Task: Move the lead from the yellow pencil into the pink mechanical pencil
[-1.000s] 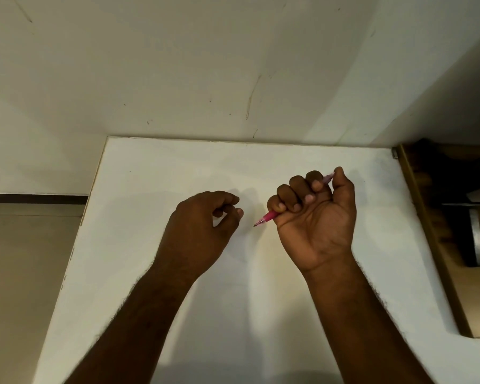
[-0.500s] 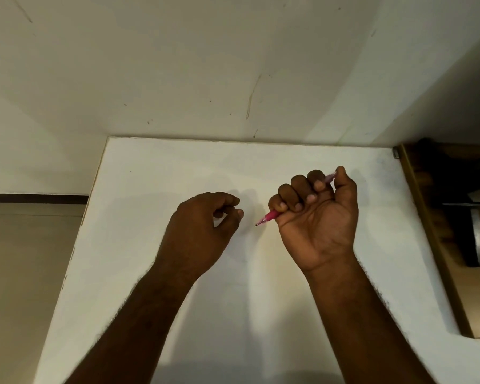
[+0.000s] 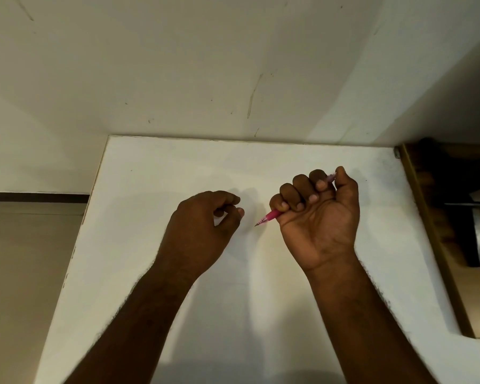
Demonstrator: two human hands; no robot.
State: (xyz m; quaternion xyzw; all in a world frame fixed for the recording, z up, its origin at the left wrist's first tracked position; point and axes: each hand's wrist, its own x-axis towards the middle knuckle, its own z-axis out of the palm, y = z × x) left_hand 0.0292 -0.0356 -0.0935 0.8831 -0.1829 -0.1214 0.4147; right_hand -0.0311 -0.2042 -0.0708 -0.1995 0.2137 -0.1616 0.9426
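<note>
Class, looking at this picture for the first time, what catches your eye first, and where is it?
A pink pencil pokes out of the closed right hand at centre right, tip pointing left. The left hand, fingers curled, is beside it over the white table.

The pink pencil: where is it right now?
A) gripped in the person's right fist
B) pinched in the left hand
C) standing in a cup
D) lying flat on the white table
A: the pink pencil pokes out of the closed right hand, tip aimed toward the left hand.
</note>
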